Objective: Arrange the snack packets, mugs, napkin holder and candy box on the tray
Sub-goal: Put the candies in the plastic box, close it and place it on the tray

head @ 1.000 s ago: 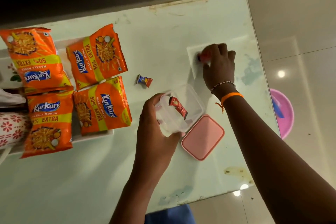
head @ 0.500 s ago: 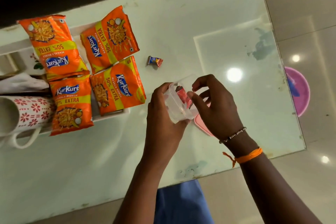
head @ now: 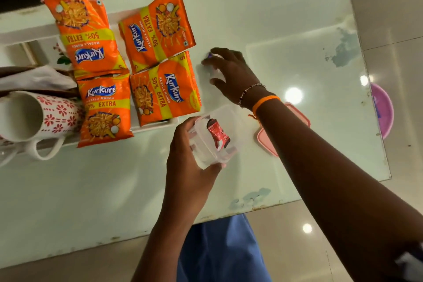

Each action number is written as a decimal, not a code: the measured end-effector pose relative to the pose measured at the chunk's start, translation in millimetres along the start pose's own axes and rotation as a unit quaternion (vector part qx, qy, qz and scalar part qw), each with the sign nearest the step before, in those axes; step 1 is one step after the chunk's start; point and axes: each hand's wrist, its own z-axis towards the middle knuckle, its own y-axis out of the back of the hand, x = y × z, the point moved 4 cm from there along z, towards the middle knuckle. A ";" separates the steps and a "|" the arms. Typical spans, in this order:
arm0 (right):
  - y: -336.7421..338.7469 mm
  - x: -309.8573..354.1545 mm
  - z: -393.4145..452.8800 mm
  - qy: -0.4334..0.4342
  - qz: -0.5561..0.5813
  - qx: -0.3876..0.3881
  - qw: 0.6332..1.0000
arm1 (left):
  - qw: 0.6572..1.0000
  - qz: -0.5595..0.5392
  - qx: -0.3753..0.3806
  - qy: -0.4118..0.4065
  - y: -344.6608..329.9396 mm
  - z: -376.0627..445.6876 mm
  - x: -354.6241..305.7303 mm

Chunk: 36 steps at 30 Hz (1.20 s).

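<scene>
My left hand (head: 190, 165) holds the clear candy box (head: 214, 136) tilted above the table, with red-wrapped candy (head: 216, 131) inside. My right hand (head: 231, 73) reaches over the table and its fingers close around a small blue-wrapped candy (head: 210, 55) just right of the tray. Several orange snack packets (head: 158, 30) lie side by side on the white tray (head: 155, 125). A white mug with red flowers (head: 34, 117) lies on its side at the tray's left. Behind the mug stands the napkin holder (head: 34, 79) with white napkins.
The box's pink lid (head: 267, 142) lies flat on the glass table (head: 286, 30), partly under my right forearm. A pink bowl (head: 382, 112) sits on the floor beyond the table's right edge. Blue clothing (head: 219, 247) shows below the near edge.
My right hand left the candy box, where it dropped a red candy, and reached up-left to the blue candy beside the tray. My left hand kept the box.
</scene>
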 end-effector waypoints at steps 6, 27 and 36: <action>12.1 -21.2 -29.3 -0.075 0.071 -0.163 0.981 | 1.000 -0.009 -0.004 -0.002 7.0 -0.8 10.5; 38.6 -56.8 -140.9 -0.297 0.102 -0.217 0.924 | 0.998 -0.054 0.006 -0.030 -21.1 13.2 -8.6; 3.3 -83.6 -125.9 -0.456 0.073 -0.170 0.870 | 0.995 -0.083 0.056 -0.009 -26.2 14.5 -1.0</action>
